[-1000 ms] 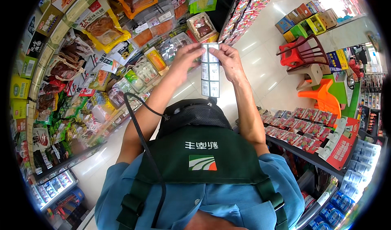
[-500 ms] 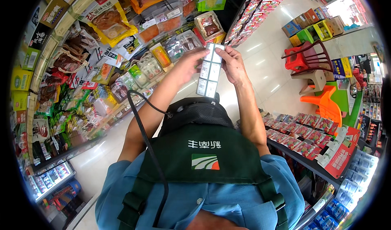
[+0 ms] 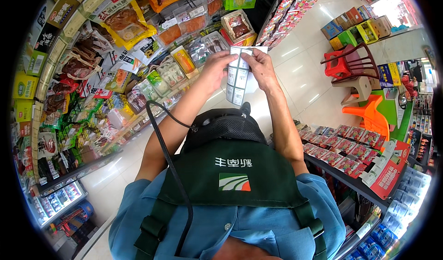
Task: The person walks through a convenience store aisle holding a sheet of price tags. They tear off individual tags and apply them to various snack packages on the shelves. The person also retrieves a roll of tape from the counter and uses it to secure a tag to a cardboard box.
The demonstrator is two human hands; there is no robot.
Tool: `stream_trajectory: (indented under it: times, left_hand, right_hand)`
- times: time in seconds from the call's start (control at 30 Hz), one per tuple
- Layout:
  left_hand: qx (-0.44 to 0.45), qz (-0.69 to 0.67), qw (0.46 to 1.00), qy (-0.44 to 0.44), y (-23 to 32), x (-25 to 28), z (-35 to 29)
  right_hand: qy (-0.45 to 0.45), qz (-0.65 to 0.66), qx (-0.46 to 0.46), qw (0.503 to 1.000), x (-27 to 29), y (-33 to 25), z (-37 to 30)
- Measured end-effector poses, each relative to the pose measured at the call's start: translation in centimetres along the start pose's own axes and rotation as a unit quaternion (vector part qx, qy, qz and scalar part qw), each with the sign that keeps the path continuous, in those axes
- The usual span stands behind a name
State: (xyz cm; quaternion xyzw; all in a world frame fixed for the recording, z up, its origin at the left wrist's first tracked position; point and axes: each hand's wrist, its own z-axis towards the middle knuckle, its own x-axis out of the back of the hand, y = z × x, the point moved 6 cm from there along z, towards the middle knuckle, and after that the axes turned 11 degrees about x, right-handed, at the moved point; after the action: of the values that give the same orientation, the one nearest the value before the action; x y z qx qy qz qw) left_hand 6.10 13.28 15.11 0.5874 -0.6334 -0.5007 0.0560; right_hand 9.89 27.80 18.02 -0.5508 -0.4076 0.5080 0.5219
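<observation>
A strip of white printed labels (image 3: 236, 82) with dark dividing lines hangs between my hands, in front of my chest. My left hand (image 3: 217, 69) pinches its upper left edge between thumb and fingers. At the upper right, my right hand (image 3: 261, 69) has its thumb pressed on the strip, with the fingers hidden behind. Some plain white paper (image 3: 252, 84) shows behind the strip beside my right hand; whether it is part of the same strip I cannot tell. Just beyond my hands, a packaged meat tray (image 3: 237, 26) sits at the shelf's corner.
A shelf of packaged foods (image 3: 177, 68) runs along the left. Hanging snack packets (image 3: 290, 13) line a rack ahead. On the right stand a red stool (image 3: 334, 64), an orange stool (image 3: 369, 115) and a low display of packets (image 3: 344, 144). A black cable (image 3: 166, 144) loops over my left arm.
The strip has risen slightly and its lower end has swung a little left. White paper has come into view behind it on the right. Both hands keep their grip.
</observation>
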Motion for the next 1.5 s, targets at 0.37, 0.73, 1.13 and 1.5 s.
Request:
stream_trajectory:
  times: [0.37,0.73,1.13,1.5]
  left_hand:
    - [-0.061,0.072,0.993,0.07,2.1,-0.7,-2.0]
    - [-0.064,0.085,0.993,0.049,1.8,-0.8,-2.0]
    - [-0.063,0.023,0.997,0.034,2.1,-1.1,-2.4]
    - [-0.032,0.035,0.999,0.012,1.6,-0.6,-2.2]
  right_hand:
    - [-0.039,-0.074,0.046,0.995,0.1,-2.4,0.6]
    - [-0.085,-0.154,0.043,0.984,0.0,-3.3,0.4]
    - [-0.059,-0.016,-0.019,0.998,0.4,-2.4,-0.3]
    - [-0.027,-0.018,-0.019,0.999,0.7,-1.2,-0.5]
